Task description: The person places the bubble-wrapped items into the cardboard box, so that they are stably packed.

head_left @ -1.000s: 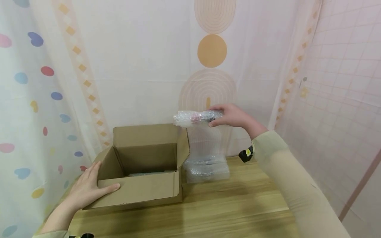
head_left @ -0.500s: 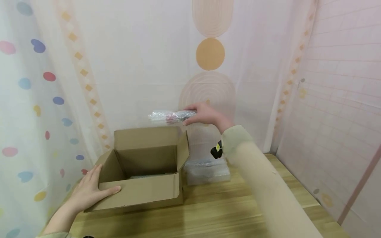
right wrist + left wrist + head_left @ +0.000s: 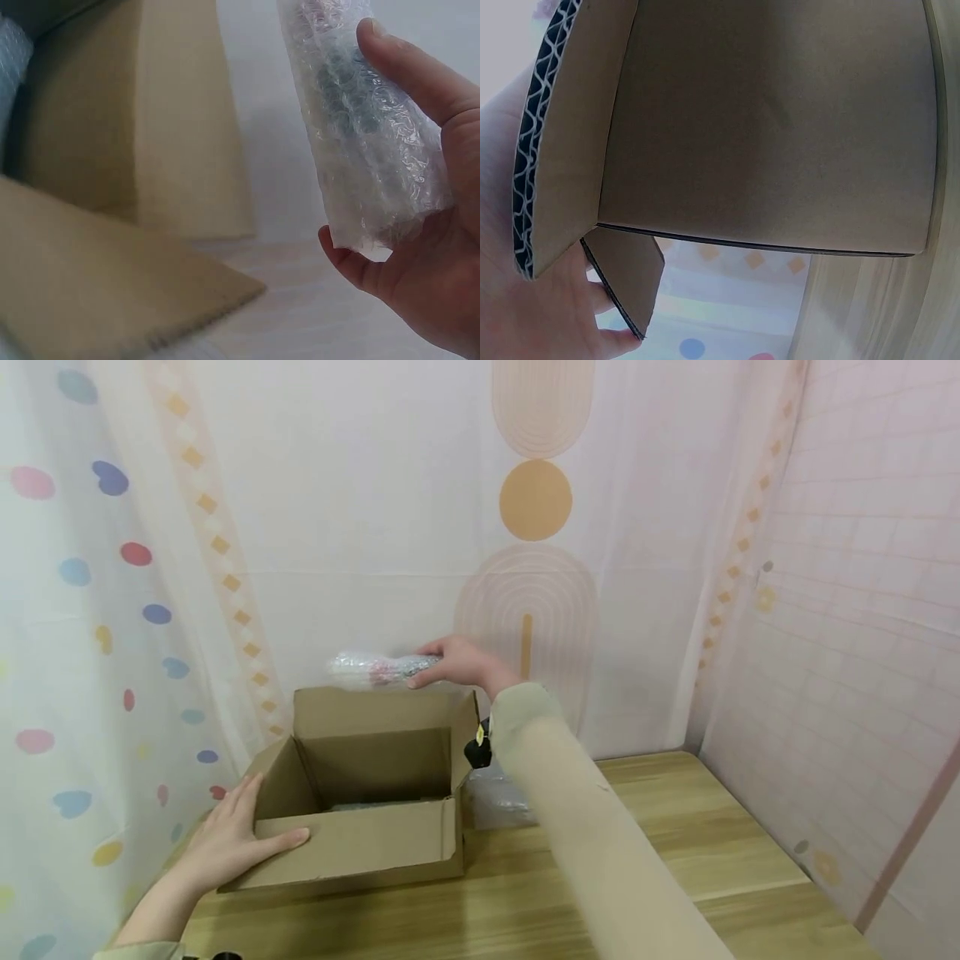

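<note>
Head view: right hand [image 3: 457,664] grips bubble-wrapped bundle [image 3: 372,669] by one end, held level in air above back flap of open cardboard box [image 3: 360,847]. Left hand [image 3: 225,843] flat, fingers straight, pressed against box's left front corner. Box sits on wooden surface [image 3: 675,843]. More bubble wrap [image 3: 498,797] lies just right of box.

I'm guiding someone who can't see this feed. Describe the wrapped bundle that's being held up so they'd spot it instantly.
Find the open cardboard box at the left of the wooden table. Just above its raised back flap, the right hand holds a slim bubble-wrapped bundle lying level. Unlike the bubble-wrapped pile on the table beside the box, it is in the air, with red and dark shades showing through the wrap.
</note>
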